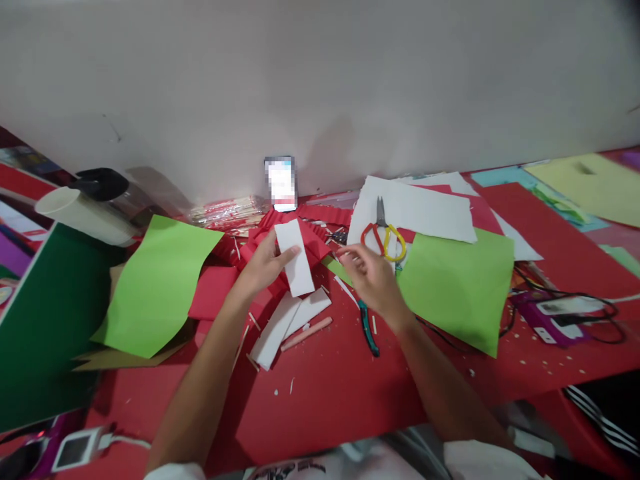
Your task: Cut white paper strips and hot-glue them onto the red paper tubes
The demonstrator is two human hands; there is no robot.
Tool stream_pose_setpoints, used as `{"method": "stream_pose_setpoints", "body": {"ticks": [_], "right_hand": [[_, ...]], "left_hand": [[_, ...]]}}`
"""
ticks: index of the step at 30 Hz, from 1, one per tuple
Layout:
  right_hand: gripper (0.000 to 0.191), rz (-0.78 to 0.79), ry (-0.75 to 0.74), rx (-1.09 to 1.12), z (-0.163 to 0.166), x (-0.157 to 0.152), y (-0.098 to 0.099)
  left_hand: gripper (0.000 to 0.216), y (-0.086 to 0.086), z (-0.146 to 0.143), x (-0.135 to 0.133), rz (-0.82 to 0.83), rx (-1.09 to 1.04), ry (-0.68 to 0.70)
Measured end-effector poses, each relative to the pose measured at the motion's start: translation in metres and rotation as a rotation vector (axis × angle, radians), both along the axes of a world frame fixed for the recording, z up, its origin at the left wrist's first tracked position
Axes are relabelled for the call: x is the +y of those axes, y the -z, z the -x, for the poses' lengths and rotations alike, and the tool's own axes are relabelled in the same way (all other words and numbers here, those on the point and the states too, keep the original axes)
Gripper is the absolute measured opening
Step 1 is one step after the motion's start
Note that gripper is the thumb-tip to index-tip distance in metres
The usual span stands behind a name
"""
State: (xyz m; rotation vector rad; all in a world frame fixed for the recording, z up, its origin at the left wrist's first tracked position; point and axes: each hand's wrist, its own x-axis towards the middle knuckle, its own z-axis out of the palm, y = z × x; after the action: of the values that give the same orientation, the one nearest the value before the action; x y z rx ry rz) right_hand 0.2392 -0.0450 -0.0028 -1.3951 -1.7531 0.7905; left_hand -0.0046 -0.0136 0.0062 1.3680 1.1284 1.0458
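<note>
My left hand (265, 267) pinches a white paper strip (296, 263), thumb on its face, and holds it upright above the red table. To its right my right hand (370, 280) has its fingers curled together; whether anything small is between them I cannot make out. Just behind the right hand lie scissors (383, 230) with one red and one yellow handle. A teal-handled tool (369, 330) pokes out below that hand, its head mostly hidden. Two more white paper strips (275, 332) and a pink stick (306, 333) lie nearer me. Folded red paper (215, 293) is beside my left wrist.
Green sheets lie left (155, 287) and right (455, 287), with white paper (420, 210) behind. A lit phone (281, 183) leans on the wall beside wrapped sticks (230, 212). A white cup (85, 213) stands left; a purple device (550, 317) with cables sits right.
</note>
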Motion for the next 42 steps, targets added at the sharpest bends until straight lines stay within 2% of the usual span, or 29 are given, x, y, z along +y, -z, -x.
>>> {"method": "stream_pose_setpoints", "body": {"ticks": [2,3,5,11,16,19,23,26,28,30,32,34,37,42], "right_hand": [[0.038,-0.114,0.244,-0.249,-0.023,0.015,-0.002],[0.038,-0.110,0.327,-0.371,-0.034,0.023,-0.003],[0.042,-0.044,0.402,-0.567,-0.050,0.038,-0.002],[0.057,0.197,0.322,-0.852,-0.054,0.065,0.000],[0.047,0.280,0.294,-0.932,-0.050,0.079,-0.005],[0.048,0.303,0.307,-0.932,-0.054,0.085,-0.009],[0.040,0.309,0.345,-0.796,-0.067,0.083,-0.016],[0.043,0.259,0.315,-0.429,-0.073,0.073,-0.018],[0.052,0.237,0.219,-0.070,-0.066,0.061,-0.019],[0.054,0.223,0.039,0.208,-0.050,0.046,-0.021],[0.053,0.277,-0.184,0.386,-0.027,0.029,-0.021],[0.054,0.370,-0.338,0.456,-0.001,0.012,-0.019],[0.046,0.462,-0.429,0.515,0.029,-0.008,-0.014],[0.056,0.366,-0.478,0.353,0.042,-0.025,-0.004]], "left_hand": [[0.052,-0.001,0.007,0.001,0.012,0.043,0.018],[0.051,-0.002,0.010,0.002,0.023,0.057,0.028],[0.051,-0.003,0.012,0.002,0.040,0.069,0.043],[0.044,0.005,0.008,0.004,-0.006,0.043,-0.002],[0.036,0.008,0.003,0.004,-0.027,0.029,-0.096],[0.035,0.009,0.001,0.003,-0.018,-0.017,-0.120],[0.036,0.012,-0.002,0.003,-0.025,-0.057,-0.156],[0.034,0.013,-0.005,0.002,-0.017,-0.067,-0.210],[0.032,0.013,-0.007,0.001,-0.005,-0.072,-0.238],[0.029,0.011,-0.009,-0.001,0.004,-0.073,-0.257],[0.026,0.009,-0.011,-0.003,-0.008,-0.088,-0.280],[0.023,0.008,-0.012,-0.004,-0.034,-0.114,-0.318],[0.020,0.008,-0.013,-0.005,-0.062,-0.139,-0.359],[0.015,0.007,-0.016,-0.008,-0.066,-0.065,-0.368]]}}
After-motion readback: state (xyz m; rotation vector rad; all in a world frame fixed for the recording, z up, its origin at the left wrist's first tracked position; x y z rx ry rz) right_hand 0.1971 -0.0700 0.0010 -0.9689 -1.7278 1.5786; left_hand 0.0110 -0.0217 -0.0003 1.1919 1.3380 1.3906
